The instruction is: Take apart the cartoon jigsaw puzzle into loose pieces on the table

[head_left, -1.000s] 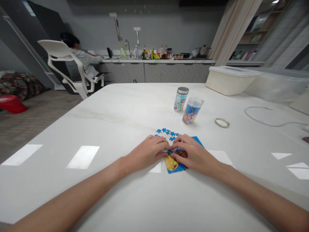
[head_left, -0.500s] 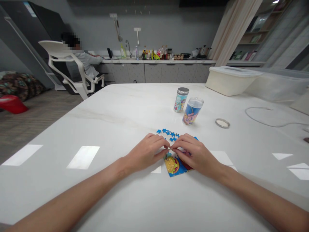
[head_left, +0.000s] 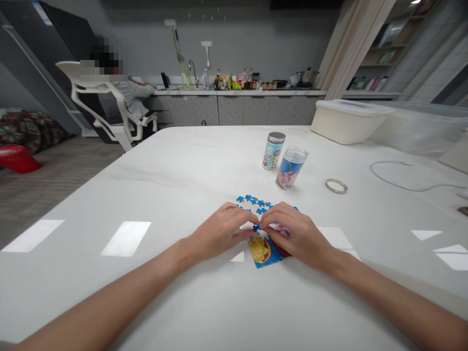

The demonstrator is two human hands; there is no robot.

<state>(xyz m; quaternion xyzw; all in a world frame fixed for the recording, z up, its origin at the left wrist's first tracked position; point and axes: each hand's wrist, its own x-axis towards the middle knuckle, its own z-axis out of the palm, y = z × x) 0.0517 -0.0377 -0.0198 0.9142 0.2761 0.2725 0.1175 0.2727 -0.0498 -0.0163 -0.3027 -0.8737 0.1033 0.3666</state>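
Across a white table (head_left: 183,161), left hand (head_left: 229,225) and right hand (head_left: 290,228) nearly meet, pinching a blue piece (head_left: 256,227) by the far-left edge of a part-built puzzle (head_left: 260,253) partly beneath the right; loose pieces (head_left: 261,211) lie beyond.

"Who's over at the left?"
"1 person (head_left: 134,100), in a white chair (head_left: 119,131) at the far counter (head_left: 219,92). Farther left, a red container (head_left: 18,159) on the floor (head_left: 73,161)."
"And on the right?"
"1 cream box (head_left: 345,122), 1 clear box (head_left: 417,126) just beside it, and a pale cable (head_left: 409,190) curving in front."
"The wall (head_left: 256,39)?"
"Utensils (head_left: 179,53), hanging near a faucet (head_left: 195,74)."
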